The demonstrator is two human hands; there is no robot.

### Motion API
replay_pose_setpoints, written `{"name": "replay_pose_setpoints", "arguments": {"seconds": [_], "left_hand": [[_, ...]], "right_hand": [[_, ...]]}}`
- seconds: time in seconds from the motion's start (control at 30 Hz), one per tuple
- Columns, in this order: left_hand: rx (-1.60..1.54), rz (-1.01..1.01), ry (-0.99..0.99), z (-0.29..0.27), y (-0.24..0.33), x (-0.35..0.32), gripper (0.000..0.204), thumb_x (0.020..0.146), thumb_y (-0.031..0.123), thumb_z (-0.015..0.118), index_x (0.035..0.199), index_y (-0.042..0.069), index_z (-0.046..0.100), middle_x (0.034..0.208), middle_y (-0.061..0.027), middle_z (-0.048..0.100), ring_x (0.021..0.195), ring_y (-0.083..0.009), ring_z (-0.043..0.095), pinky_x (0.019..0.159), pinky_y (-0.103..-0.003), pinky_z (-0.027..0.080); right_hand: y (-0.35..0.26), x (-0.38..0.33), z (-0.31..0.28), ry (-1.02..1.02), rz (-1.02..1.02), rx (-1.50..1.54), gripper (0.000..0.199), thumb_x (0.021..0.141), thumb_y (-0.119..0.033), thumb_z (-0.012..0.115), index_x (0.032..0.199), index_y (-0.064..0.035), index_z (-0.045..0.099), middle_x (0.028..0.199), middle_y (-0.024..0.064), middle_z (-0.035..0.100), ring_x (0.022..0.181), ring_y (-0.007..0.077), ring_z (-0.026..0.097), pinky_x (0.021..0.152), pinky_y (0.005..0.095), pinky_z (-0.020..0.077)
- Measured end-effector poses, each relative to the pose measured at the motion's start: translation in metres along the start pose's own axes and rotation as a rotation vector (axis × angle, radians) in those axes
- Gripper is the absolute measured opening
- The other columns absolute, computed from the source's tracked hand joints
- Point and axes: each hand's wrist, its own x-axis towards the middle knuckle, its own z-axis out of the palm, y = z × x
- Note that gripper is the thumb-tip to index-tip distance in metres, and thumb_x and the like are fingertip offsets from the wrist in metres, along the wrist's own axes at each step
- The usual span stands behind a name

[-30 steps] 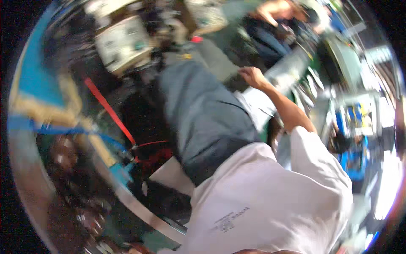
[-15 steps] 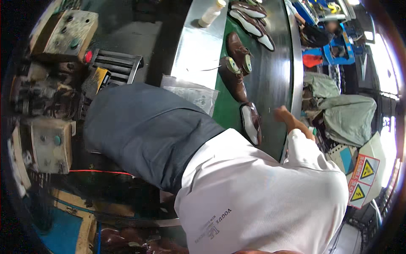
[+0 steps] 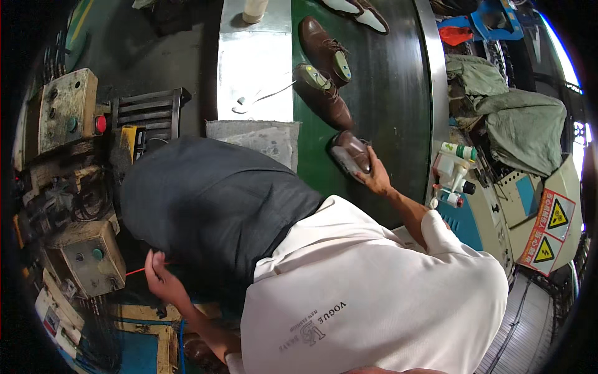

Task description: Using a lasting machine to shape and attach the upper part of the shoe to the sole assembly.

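A brown leather shoe (image 3: 352,153) lies by the green edge of the belt, and my right hand (image 3: 375,174) is closed round its side. Just beyond it are two brown lace-up shoes, the nearer one (image 3: 324,96) almost touching it and the farther one (image 3: 319,47) alongside; pale inserts show in their openings. At the lower left, my left hand (image 3: 165,279) hangs beside my dark trousers, fingers apart and slightly blurred, with nothing visible in it. A control box (image 3: 87,258) is the thing nearest to that hand.
A metal tabletop (image 3: 255,68) left of the belt (image 3: 398,93) bears a bottle (image 3: 254,11) and a grey cloth (image 3: 255,138). Shoes with white soles (image 3: 372,19) lie at the far end. Bottles (image 3: 458,165) and a cloth-covered machine (image 3: 523,128) stand right. A dark slatted seat (image 3: 146,112) is left.
My right hand has come down from the belt's right side onto the shoe, which now shows its brown upper. My left hand has come into view. The whole view has shifted.
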Motion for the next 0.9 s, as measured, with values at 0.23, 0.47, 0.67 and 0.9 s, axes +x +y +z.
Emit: {"name": "replay_pose_setpoints", "arguments": {"seconds": [0.23,0.47,0.67,0.9], "left_hand": [[-0.056,0.378,-0.356,0.111,0.104,0.025,0.028,0.110,0.004,0.058,0.133,-0.005,0.071,0.112,-0.0189,0.079,0.106,-0.0276,0.077,0.096,-0.037,0.060],[-0.618,0.295,-0.696,0.216,0.179,0.021,0.090,0.100,0.017,0.080,0.170,-0.002,0.027,0.162,-0.0274,0.047,0.150,-0.0333,0.048,0.121,-0.046,0.043],[-0.844,0.238,-0.161,0.189,0.197,0.048,0.052,0.113,0.031,0.060,0.147,-0.009,0.060,0.139,-0.0206,0.071,0.128,-0.0279,0.066,0.109,-0.037,0.050],[-0.998,0.292,-0.054,0.114,0.092,0.026,0.086,0.110,0.026,0.066,0.173,-0.002,0.014,0.176,-0.0299,0.024,0.163,-0.0358,0.028,0.132,-0.043,0.020]], "right_hand": [[-0.101,0.072,0.006,0.080,-0.024,0.249,0.107,0.085,-0.038,0.091,0.170,-0.0072,0.033,0.154,0.0290,0.057,0.142,0.0428,0.058,0.120,0.0472,0.0456],[-0.270,0.074,-0.053,-0.149,-0.251,0.719,0.082,0.100,-0.041,0.078,0.161,0.0047,0.047,0.148,0.0226,0.064,0.137,0.0264,0.060,0.116,0.0399,0.0468],[-0.429,0.043,-0.040,-0.279,-0.416,0.832,0.066,0.118,-0.052,0.045,0.101,0.0075,0.068,0.084,0.0023,0.059,0.085,0.0109,0.051,0.074,0.0347,0.0454],[-0.471,0.005,0.038,-0.277,-0.743,0.520,0.051,0.117,-0.036,0.048,0.142,0.0047,0.066,0.110,0.0307,0.074,0.101,0.0283,0.072,0.093,0.0428,0.0547]]}}
